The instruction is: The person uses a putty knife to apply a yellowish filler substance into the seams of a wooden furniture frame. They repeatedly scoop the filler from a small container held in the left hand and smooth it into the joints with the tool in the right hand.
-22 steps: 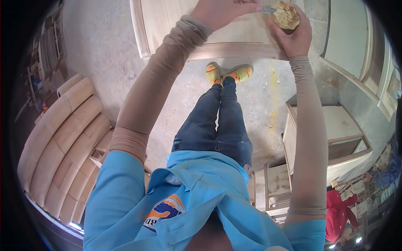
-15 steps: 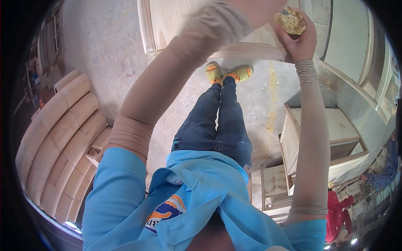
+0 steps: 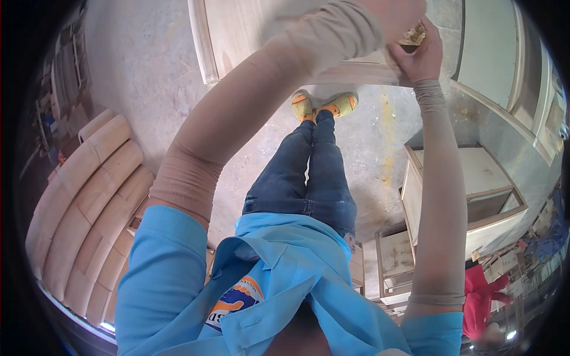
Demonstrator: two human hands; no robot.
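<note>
Near the top edge, my right hand (image 3: 426,54) is closed round a small round container (image 3: 414,37) crusted with a yellowish, putty-like material. Its underside looks dark. My left hand (image 3: 396,16) reaches across from the left and covers the container's upper part. Those left fingers are hidden and blurred, so whether they hold anything cannot be made out. Both hands are above the pale wooden furniture panel (image 3: 234,35), whose framed near edge lies just past my feet.
Curved wooden pieces (image 3: 89,196) are stacked at the left. Wooden cabinets (image 3: 469,172) stand close by my right arm. A framed panel (image 3: 487,53) lies at the far right. A person in red (image 3: 478,296) is at the lower right.
My left hand has moved right, onto the container, and now hides much of it. My right hand has shifted slightly left and up, still holding it.
</note>
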